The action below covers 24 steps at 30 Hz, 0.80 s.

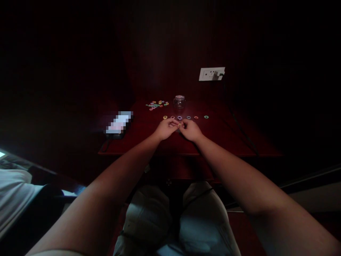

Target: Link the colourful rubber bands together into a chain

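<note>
My left hand [167,128] and my right hand [190,129] meet over the dark red table, fingertips pinched together. Between them is a small yellow band [179,124] that looks like a hair tie, partly covered by the fingers. Just beyond lies a row of hair ties: yellow [165,117], pink [172,117], purple [179,118], blue [188,117], orange-red [196,117] and green [206,117]. Farther left is a loose pile of coloured hair ties [157,105]. A small clear jar [179,102] with a pinkish top stands behind the row.
At the table's left side sits a device with a bright, blurred screen [119,122]. A wall socket [212,74] has a plug in it, and a dark cord [241,128] runs down across the right side. The table's front edge [149,154] lies below my forearms.
</note>
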### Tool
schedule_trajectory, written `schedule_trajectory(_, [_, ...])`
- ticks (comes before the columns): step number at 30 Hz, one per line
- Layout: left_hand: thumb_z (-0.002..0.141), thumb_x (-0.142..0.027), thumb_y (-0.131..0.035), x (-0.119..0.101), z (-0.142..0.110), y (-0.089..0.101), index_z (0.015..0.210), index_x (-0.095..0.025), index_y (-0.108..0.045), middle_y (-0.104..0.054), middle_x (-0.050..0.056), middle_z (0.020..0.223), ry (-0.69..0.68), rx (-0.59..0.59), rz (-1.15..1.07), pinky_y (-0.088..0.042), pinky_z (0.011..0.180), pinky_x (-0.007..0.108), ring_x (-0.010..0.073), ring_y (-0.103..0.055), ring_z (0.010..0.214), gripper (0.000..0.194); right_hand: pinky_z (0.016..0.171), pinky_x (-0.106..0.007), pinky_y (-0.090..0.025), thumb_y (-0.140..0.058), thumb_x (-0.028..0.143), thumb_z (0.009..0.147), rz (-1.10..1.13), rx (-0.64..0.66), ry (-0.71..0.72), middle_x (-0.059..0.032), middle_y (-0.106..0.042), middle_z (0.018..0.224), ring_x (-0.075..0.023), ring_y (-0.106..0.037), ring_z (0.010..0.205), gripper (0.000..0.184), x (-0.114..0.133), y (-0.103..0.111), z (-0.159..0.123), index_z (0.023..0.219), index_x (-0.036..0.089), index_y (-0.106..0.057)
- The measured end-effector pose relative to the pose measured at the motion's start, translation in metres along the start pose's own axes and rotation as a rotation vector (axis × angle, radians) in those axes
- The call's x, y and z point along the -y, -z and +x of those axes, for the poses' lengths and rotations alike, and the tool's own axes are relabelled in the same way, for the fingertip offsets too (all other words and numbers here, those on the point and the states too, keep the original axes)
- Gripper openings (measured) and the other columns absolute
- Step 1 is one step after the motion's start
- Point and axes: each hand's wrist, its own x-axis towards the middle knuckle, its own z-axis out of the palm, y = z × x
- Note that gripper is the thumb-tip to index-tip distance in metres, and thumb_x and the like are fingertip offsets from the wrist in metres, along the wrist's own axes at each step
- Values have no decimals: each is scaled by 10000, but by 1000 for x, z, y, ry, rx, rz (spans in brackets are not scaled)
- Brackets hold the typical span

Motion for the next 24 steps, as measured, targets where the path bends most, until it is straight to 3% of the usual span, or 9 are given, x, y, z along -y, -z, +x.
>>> schedule_trajectory(15, [737, -160, -504, -5, -8, 3, 729, -140, -533, -554, -12, 592, 24, -99, 225, -406, 523, 195, 87, -515, 526, 35, 510, -206, -286, -463, 247, 665, 92, 4, -17, 34, -468, 535, -90, -396, 509, 105, 2, 0, -1, 588, 176, -454])
schedule_trajectory(24, [747, -181, -507, -7, -9, 3, 739, -144, -536, -569, -5, 624, 25, -71, 234, -412, 536, 194, 87, -520, 546, 48, 510, -206, -313, -445, 226, 650, 220, -16, -29, 37, -442, 539, -93, -400, 511, 85, -2, 2, 1, 585, 170, -447])
